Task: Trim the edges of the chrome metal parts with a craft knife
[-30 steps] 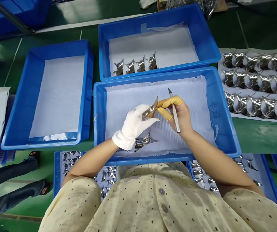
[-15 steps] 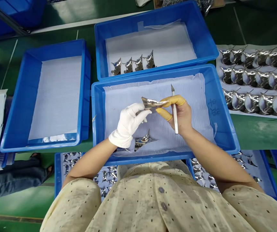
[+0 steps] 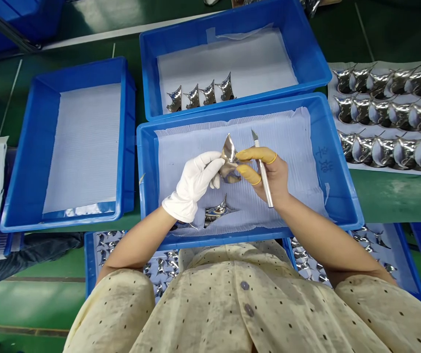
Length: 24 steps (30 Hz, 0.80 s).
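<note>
Several blue crates sit on a green bench (image 3: pixel 397 198). In the middle crate (image 3: pixel 232 112), above a white paper liner (image 3: pixel 294 142), a shiny metal piece (image 3: pixel 228 159) stands with its long axis nearly upright in view, its sharp tip pointing away from the person. It lies between the hands, which are close together. The left hand (image 3: pixel 193 186), in a white glove, pinches its near side. The right hand (image 3: pixel 272 176), its yellow finger cots (image 3: pixel 250 154) touching the other side, also grips a craft knife (image 3: pixel 263 179), blade pointing up and away, apart from the metal. Another metal piece (image 3: pixel 217 213) lies on the liner below the left wrist.
</note>
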Each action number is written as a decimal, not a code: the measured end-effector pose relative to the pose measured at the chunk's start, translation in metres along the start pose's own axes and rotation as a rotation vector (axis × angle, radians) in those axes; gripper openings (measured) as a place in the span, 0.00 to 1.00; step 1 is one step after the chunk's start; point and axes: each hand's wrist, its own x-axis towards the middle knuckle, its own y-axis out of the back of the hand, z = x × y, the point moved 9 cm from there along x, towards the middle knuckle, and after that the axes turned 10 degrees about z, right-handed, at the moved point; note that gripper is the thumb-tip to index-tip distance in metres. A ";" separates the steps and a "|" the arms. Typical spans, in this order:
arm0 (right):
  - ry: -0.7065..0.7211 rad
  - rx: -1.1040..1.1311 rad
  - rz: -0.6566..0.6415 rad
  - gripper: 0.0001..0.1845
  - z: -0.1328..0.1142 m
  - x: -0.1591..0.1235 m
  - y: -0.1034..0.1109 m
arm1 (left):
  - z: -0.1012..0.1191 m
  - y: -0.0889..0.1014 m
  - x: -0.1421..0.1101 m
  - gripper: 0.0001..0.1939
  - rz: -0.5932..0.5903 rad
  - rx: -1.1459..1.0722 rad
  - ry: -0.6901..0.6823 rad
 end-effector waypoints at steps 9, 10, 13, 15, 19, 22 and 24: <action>-0.513 0.320 -0.016 0.29 0.064 0.001 -0.011 | -0.002 -0.004 -0.009 0.40 -0.056 0.004 0.140; -0.534 0.326 -0.021 0.29 0.065 0.000 -0.011 | -0.001 -0.004 -0.009 0.38 -0.057 0.012 0.132; -0.493 0.316 0.007 0.30 0.055 0.002 -0.010 | -0.001 -0.005 -0.007 0.28 -0.060 0.020 0.110; -0.387 0.284 0.018 0.28 0.040 0.006 -0.008 | -0.003 -0.007 -0.006 0.24 -0.079 -0.002 0.130; -0.221 0.170 0.025 0.26 0.017 0.009 -0.007 | -0.012 -0.017 -0.004 0.25 -0.144 -0.065 0.202; -0.194 0.102 0.034 0.27 0.014 0.008 -0.007 | -0.018 -0.022 -0.003 0.25 -0.169 -0.104 0.227; -0.192 0.085 0.031 0.27 0.015 0.007 -0.008 | -0.022 -0.023 -0.002 0.26 -0.161 -0.136 0.238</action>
